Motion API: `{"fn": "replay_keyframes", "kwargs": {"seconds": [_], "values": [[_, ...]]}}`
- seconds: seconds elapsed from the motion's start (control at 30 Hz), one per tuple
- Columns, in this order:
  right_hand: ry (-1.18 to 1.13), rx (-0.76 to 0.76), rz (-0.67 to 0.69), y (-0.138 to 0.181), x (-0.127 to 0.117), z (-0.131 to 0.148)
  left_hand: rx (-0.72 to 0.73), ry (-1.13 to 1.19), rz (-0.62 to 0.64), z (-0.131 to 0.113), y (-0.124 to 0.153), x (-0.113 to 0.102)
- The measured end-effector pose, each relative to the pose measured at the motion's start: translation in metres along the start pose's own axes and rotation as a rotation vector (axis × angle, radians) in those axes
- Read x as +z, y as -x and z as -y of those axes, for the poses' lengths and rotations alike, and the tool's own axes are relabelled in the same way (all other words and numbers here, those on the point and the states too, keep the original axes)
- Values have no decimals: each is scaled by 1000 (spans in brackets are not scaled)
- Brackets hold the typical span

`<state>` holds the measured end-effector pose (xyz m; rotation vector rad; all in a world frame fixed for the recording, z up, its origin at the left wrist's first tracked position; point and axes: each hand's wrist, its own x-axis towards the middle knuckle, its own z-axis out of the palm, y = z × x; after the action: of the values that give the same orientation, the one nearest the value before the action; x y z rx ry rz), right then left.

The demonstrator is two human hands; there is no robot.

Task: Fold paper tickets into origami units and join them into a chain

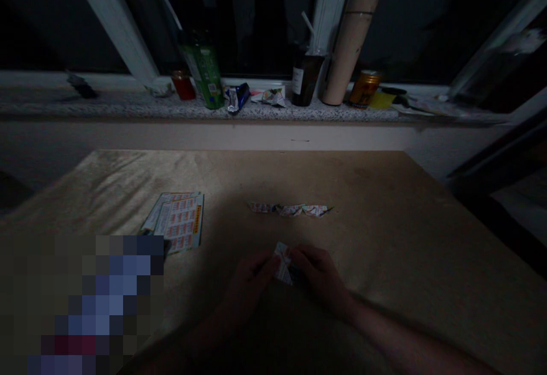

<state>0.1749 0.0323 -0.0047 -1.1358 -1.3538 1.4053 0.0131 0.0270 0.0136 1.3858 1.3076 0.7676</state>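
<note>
A small folded piece of printed paper [282,273] is held between my two hands, low over the table. My left hand [255,271] pinches its left side, thumb on top. On its right side the fingers of my right hand [318,272] are closed on the paper. Just beyond my hands lies a strip of folded printed paper pieces [294,210], pointed at both ends. Left of my hands is a small stack of printed sheets [182,221]. Dim light hides the finer folds and some fingertips.
The brown table [367,192] reaches to the wall below a speckled windowsill [265,111]. On the sill stand a green bottle [209,76], a dark cup with a straw [305,81], a tall beige cylinder [348,50] and an orange can [364,89]. A pixelated patch covers the lower left.
</note>
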Motion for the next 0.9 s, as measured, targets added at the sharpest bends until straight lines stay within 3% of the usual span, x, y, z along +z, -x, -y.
{"fn": "replay_keyframes", "kwargs": {"seconds": [0.23, 0.53, 0.63, 0.8, 0.9], "values": [[43, -24, 29, 1, -1, 3, -3, 30, 110, 4, 2, 3], [45, 5, 70, 2, 1, 4, -45, -36, 82, 4, 3, 4], [93, -4, -11, 1, 0, 4, -35, -45, 76, 3, 2, 4], [228, -107, -280, 3, -2, 1, 119, 98, 46, 0, 1, 6], [314, -185, -340, 5, -2, -2, 182, 171, 29, 2, 1, 7]]}}
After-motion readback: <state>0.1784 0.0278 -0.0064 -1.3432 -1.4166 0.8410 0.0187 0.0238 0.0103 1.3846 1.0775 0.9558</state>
